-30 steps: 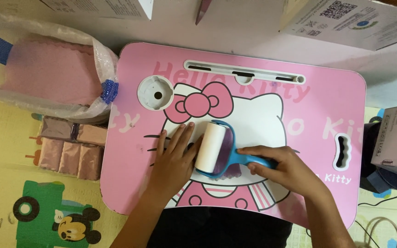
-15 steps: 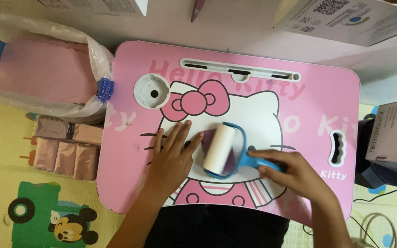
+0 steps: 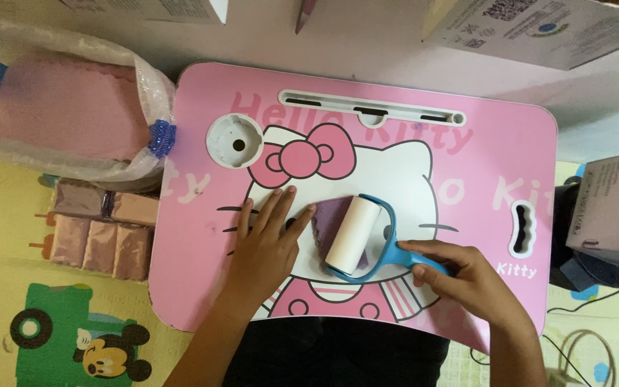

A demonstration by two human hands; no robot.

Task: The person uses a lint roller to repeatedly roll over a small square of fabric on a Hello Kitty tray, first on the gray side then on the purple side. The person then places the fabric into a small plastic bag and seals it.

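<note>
The right hand [image 3: 467, 276] is clamped around the blue handle of a lint roller [image 3: 356, 235], whose white drum lies near the middle of the pink lap table [image 3: 202, 236], a little toward its near edge, resting on a small purple cloth [image 3: 331, 218]. The left hand [image 3: 266, 240] lies flat with fingers spread apart, palm down on the tabletop just left of the roller, its fingertips touching the cloth's left edge. A round cup recess [image 3: 234, 140] sits at the table's far left corner, a long slot [image 3: 370, 107] runs along the far edge, and a clear bag of pink foam [image 3: 59, 115] lies beside the left edge.
</note>
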